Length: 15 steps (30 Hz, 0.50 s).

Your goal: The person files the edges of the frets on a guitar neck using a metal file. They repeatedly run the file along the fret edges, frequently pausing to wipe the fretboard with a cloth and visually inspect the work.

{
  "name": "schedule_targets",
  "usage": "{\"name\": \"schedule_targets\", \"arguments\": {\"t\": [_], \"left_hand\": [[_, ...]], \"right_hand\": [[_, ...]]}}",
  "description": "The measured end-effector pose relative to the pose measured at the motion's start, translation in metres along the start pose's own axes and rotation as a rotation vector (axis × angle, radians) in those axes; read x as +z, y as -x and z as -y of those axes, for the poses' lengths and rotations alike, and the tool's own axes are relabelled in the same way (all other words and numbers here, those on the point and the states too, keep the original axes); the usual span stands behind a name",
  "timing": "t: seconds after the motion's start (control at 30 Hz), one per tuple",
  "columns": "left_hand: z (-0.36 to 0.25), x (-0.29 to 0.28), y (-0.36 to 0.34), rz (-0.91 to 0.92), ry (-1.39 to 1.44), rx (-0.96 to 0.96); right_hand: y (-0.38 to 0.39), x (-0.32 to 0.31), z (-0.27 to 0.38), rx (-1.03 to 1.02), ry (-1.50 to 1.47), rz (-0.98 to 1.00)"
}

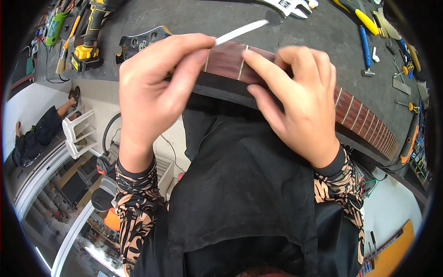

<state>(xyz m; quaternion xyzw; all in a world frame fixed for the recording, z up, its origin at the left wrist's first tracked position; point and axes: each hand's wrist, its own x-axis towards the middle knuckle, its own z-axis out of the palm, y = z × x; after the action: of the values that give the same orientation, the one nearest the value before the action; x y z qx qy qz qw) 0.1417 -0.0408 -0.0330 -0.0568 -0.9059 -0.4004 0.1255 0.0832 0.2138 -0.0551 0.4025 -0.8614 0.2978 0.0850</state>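
A guitar neck lies across the workbench, its reddish-brown fretboard [224,60] crossed by metal frets and its black headstock [150,38] at the left. Pinched between thumb and index finger of my left hand [157,87] is a slim white stick [242,32], pointing up and right above the neck. My right hand [297,90] rests over the fretboard, index fingertip by a fret and thumb apart at the near edge. Its other fingers are bent and slightly blurred; I see nothing held in it.
Along the bench's far side lie a yellow-black cordless drill [90,44], a paintbrush [64,51], an adjustable wrench [295,7], a yellow-handled tool [364,21] and a blue-handled tool [365,48]. A white plastic rack [78,131] stands at left. Behind it, another person's legs [57,113] show.
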Motion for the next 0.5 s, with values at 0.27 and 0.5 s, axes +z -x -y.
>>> {"name": "schedule_targets", "arguments": {"t": [0.27, 0.5], "left_hand": [[-0.015, -0.008, 0.029, 0.019, 0.107, -0.276], [-0.011, 0.009, 0.005, 0.064, -0.174, 0.104]], "right_hand": [[0.012, -0.004, -0.011, -0.024, 0.025, 0.028], [0.026, -0.004, -0.014, -0.013, 0.033, -0.033]]}}
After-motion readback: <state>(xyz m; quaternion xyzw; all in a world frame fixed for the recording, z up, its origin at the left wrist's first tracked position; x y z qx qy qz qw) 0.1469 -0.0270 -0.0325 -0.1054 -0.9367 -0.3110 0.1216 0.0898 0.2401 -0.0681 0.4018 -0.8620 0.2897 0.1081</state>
